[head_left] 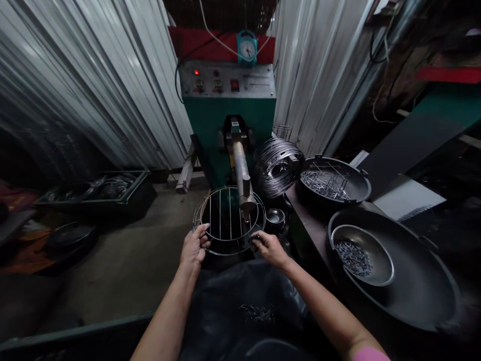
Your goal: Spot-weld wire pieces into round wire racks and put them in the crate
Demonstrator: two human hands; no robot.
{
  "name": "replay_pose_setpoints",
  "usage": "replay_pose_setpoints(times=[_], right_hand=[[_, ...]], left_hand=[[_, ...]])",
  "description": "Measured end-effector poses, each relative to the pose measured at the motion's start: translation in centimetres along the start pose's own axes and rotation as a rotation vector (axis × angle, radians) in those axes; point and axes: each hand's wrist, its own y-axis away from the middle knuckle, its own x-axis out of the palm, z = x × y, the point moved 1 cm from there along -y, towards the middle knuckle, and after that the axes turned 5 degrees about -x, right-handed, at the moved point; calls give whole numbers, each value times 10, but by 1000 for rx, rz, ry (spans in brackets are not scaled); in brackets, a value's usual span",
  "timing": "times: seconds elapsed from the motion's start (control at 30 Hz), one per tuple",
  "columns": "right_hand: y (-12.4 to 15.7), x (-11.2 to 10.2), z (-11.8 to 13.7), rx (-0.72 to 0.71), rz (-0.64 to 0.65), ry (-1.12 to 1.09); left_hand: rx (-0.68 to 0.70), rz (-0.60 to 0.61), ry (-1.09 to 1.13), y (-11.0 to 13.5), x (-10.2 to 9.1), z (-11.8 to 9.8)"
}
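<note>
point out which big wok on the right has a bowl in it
The nearer, larger wok: a metal bowl of short metal pieces sits inside it, while the farther wok holds wire pieces.

Ribbed metal sheeting is forming the left wall (112, 65), its pale folds slanting down toward the floor (158, 240). A second ribbed wall (319, 60) is standing to the right, and a dark recess (233, 12) is showing between the two at the top. The grey floor is stretching below, fading into shadow at the far left. Dim, cool light is glinting off the left wall's ridges, while a bench (310, 220) is running along the right side.
</note>
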Motion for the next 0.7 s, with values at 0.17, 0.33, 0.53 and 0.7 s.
replay_pose_setpoints(times=[0.17,0.33,0.53,0.7], right_hand=[[-2,4,0,101,-85,-128],[-4,4,0,102,-98,-137],[-7,4,4,111,-97,-120],[-11,3,6,104,-104,-113]], left_hand=[[14,-24,55,-1,2,2],[-14,-46,68,-2,4,1],[-42,-50,56,-7,5,-2],[-70,-26,53,-10,5,-2]])
